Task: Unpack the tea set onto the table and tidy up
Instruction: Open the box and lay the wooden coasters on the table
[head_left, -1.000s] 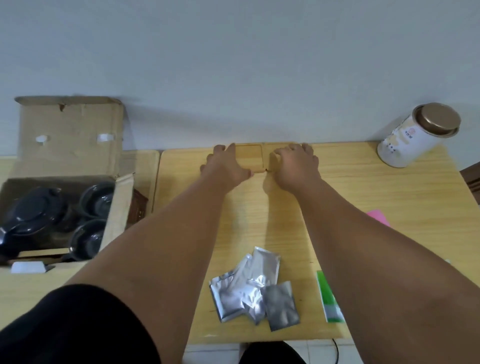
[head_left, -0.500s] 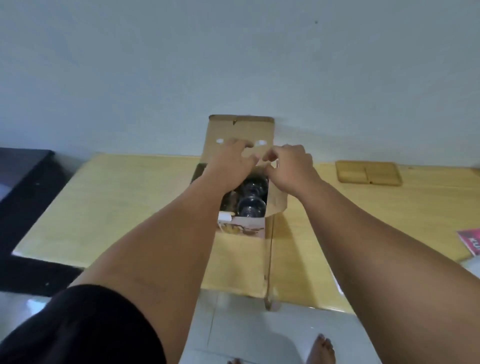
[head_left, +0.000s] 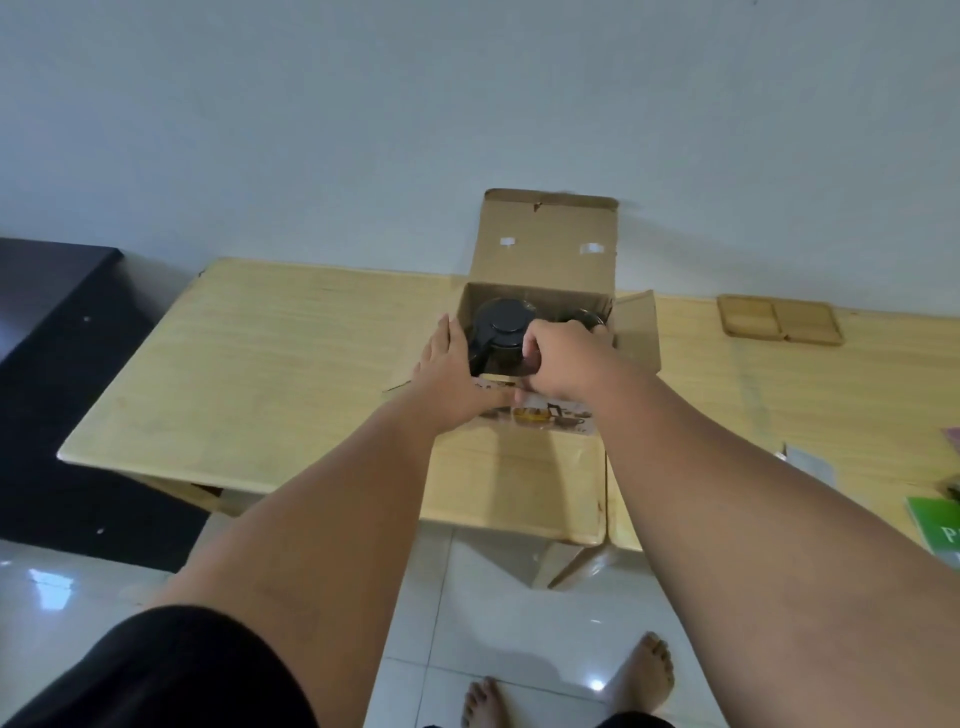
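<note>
Teapot (head_left: 501, 325), dark with a black lid, sits inside the open cardboard box (head_left: 545, 244), in its left part, and nothing shows it lifted clear of the walls yet. The right hand (head_left: 561, 364) reaches into the box with its grip curled closed against the near right side of the teapot; which part the fingers hold is hidden under the hand. The left hand (head_left: 447, 364) lies along the left wall of the box with straight fingers, its grip wide and holding nothing, and seems to steady the carton. Behind the right hand a dark glass cup (head_left: 582, 317) shows in the right part of the box; how many cups there are cannot be told. The box stands on the wooden surface (head_left: 285, 364) with its lid flap up against the wall. Farther right, at the back of the surface, two flat wooden trays (head_left: 779, 319) lie side by side, well apart from the box. By my reading the unpacking is at an early stage: the trays are out, the teapot is the piece in hand, and the cups, the emptied box and a silver sachet (head_left: 810, 462) and green packet (head_left: 935, 530) at the right edge remain to be dealt with.
</note>
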